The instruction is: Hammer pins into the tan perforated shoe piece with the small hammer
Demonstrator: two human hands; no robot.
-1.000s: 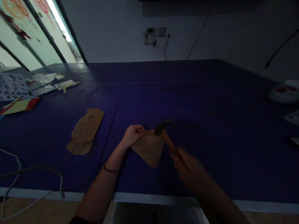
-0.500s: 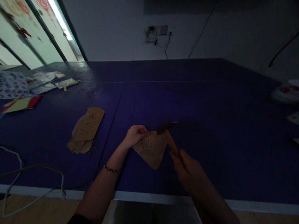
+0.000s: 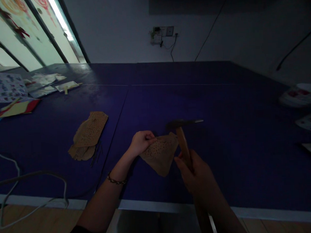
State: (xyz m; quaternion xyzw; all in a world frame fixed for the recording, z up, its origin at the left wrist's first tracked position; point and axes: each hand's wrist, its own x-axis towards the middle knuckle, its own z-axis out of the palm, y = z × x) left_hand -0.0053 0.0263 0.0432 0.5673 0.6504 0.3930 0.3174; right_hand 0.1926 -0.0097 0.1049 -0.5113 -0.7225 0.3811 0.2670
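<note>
My left hand (image 3: pixel 144 141) grips the upper left edge of a brown sheet (image 3: pixel 161 157), its thumb on top. The sheet looks like leather or stiff paper, roughly triangular with a rounded lower tip. Small dark holes or dots cover its upper part. In my right hand (image 3: pixel 195 171) is a hammer (image 3: pixel 183 142), held by its wooden handle. The dark hammer head is just above and to the right of the sheet's upper right corner. Whether head and sheet touch, I cannot tell.
Left of my hands, more brown dotted pieces (image 3: pixel 91 131) lie stacked, with several thin dark rods (image 3: pixel 96 155) beside them. A pale cable (image 3: pixel 57 179) loops over the near left edge of the blue table (image 3: pixel 224 154). Papers (image 3: pixel 44 80) and colourful folders (image 3: pixel 22 107) lie at the far left.
The hammer has shifted right, and its head now sits more level. More of the sheet's upper right corner shows. My left hand keeps its grip, nearly in place.
</note>
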